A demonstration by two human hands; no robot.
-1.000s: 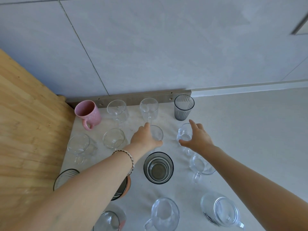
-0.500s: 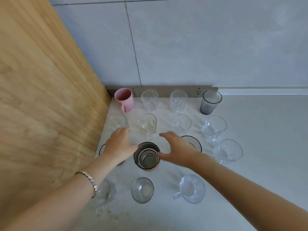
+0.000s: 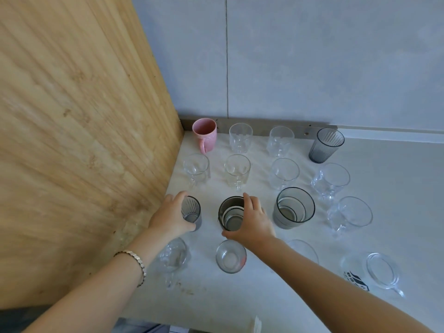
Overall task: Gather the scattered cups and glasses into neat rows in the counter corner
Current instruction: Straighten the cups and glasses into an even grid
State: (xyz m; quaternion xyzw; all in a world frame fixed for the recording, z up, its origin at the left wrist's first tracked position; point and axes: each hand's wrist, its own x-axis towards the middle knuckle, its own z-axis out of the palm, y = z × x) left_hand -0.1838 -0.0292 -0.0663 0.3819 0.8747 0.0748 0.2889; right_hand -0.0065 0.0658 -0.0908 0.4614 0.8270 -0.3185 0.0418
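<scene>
Head view looks down on a pale, matt stone counter (image 3: 396,200) that meets a grained wooden panel (image 3: 72,140) and a smooth grey tiled wall (image 3: 312,68).

The left hand (image 3: 171,216), with a metal bracelet (image 3: 134,260) at the wrist, grips a ribbed smoky glass (image 3: 191,209). Its fingers curl round the far-left side and the thumb presses the near side. The right hand (image 3: 252,222) holds a dark cup (image 3: 231,219), round with a pale ring inside. Its fingers hook over the far rim and the thumb closes on the near wall. Both stand upright on the counter, a gap apart.

Just right of the right hand's knuckles sits a wide smoky tumbler (image 3: 294,207), thick-walled and see-through. Beyond both sets of fingertips stands a row of clear glasses (image 3: 237,168), and behind that a back row along the wall: a speckled pink mug (image 3: 205,134), two cut clear glasses and a ribbed grey tumbler (image 3: 326,145).

Nearer than the thumbs, under the forearms, sit a small clear glass (image 3: 231,257) and other clear pieces (one partly hidden by the right arm). A printed clear mug (image 3: 374,272) stands off to the right.

The wooden panel runs close beside the left knuckles, so room there is tight. Bare counter opens well to the right of the glasses, and its front edge lies below the elbows.
</scene>
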